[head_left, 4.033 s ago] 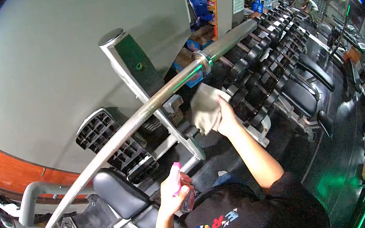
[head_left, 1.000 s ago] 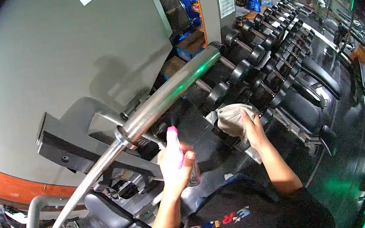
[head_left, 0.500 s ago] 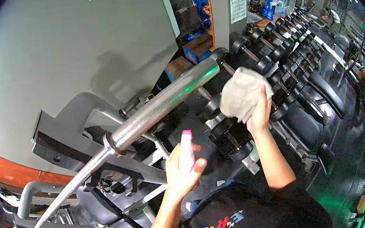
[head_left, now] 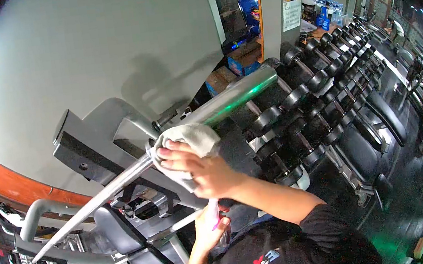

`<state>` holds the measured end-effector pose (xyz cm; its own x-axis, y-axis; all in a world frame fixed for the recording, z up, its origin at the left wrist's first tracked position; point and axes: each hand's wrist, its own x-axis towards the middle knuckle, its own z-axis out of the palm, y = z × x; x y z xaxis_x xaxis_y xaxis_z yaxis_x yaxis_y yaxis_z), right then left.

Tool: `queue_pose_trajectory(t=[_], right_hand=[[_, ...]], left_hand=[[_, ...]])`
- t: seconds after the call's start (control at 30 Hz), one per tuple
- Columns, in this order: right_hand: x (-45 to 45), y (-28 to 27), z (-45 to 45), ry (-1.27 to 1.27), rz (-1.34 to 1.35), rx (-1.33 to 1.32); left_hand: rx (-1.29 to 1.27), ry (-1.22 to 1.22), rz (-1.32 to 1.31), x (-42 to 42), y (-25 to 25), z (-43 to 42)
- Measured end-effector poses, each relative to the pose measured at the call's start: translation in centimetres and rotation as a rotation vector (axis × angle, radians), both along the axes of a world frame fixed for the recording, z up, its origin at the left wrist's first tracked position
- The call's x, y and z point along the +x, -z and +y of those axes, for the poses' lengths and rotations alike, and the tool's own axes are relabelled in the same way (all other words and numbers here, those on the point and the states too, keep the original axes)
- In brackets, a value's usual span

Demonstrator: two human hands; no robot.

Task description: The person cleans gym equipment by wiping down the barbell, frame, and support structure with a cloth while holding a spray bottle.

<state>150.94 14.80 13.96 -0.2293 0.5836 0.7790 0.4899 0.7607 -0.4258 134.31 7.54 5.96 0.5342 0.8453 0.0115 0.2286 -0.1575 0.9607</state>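
The barbell (head_left: 94, 207) is seen slanting across the view, its thick sleeve (head_left: 244, 93) at the upper end and its thinner shaft running down to the far lower end. A pale cloth (head_left: 193, 134) is draped over the barbell where sleeve and shaft meet, and is held against it there by the right hand (head_left: 209, 174), whose fingers are laid over the fabric, slightly parted; the thumb cannot be made out. Below the barbell, under the right wrist, a spray bottle (head_left: 213, 215) with pink on it is gripped by the left hand (head_left: 206, 233), which is closed around its upper part, clear of the metal. Black dumbbells (head_left: 299, 95) are ranged in rows beyond the sleeve end of the barbell, and cardboard boxes (head_left: 245, 59) are stacked just behind that end. A grey wall (head_left: 81, 58) is seen behind the barbell, with a shadow cast on it. A black padded bench (head_left: 120, 227) is placed beneath the shaft, and a black shirt (head_left: 301, 258) is worn by the person, below the barbell.
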Motion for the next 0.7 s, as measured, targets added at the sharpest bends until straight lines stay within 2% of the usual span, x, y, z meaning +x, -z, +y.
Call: queue_pose_trajectory(t=[0.07, 0.13, 0.17, 0.2, 0.23, 0.27, 0.3, 0.33, 0.37, 0.4, 0.43, 0.47, 0.57, 0.6, 0.63, 0.67, 0.7], right_hand=[[1.8, 1.1, 0.8, -0.074, 0.018, 0.141], [3.1, 2.3, -0.2, 0.046, -0.021, 0.124], [3.5, 3.3, -0.4, 0.043, 0.053, 0.024], [4.6, 3.4, -0.7, 0.154, 0.055, -0.005], [5.3, 6.6, -0.4, 0.217, 0.249, -0.225], [6.8, 11.4, -0.6, 0.519, 0.292, -0.505], [8.6, 12.7, -0.7, 0.461, 0.514, -0.62], [8.4, 10.9, -2.4, 0.489, 1.045, -0.888], [8.5, 12.6, -1.9, 0.32, 1.392, -0.532], [9.2, 12.4, -3.0, 0.224, 1.61, -0.522], [9.2, 11.4, -3.5, 0.171, 1.693, -0.367], [9.6, 10.1, -3.7, 0.307, 1.72, -0.374], [7.5, 5.1, -1.5, 0.507, 1.527, 0.024], [6.6, 4.6, -0.5, 0.562, 1.416, 0.121], [5.9, 5.7, 0.8, 0.582, 1.109, 0.108], [3.2, 5.2, 1.4, 0.666, 0.821, -0.044], [-1.1, 4.1, 2.9, 0.653, 0.808, 0.143]], left_hand=[[0.101, -0.067, -0.041, -0.9, -0.1, -0.6], [0.063, -0.062, -0.033, -2.3, 0.1, -0.8], [0.076, -0.079, -0.037, -2.7, 0.1, -1.1], [0.089, -0.095, -0.04, -3.3, 0.1, -1.3], [0.13, -0.1, -0.022, -4.0, 1.1, -1.3], [0.13, -0.102, -0.026, -4.8, 1.1, -1.4], [0.133, -0.1, -0.052, -5.6, 1.1, -1.5], [0.134, -0.1, -0.076, -6.3, 1.1, -1.6], [0.094, -0.143, -0.084, -6.8, 0.9, -1.9], [0.091, -0.147, -0.082, -7.3, 0.8, -2.0], [0.056, -0.173, -0.101, -7.9, 0.9, -2.2], [0.023, -0.198, -0.122, -8.3, 0.8, -2.2], [0.046, -0.196, -0.12, -9.5, 0.9, -2.1], [0.027, -0.203, -0.127, -9.7, 1.1, -2.2], [0.023, -0.199, -0.127, -9.7, 1.1, -2.2], [-0.005, -0.23, -0.164, -9.5, 1.0, -2.3], [-0.033, -0.257, -0.2, -9.5, 1.0, -2.3]])
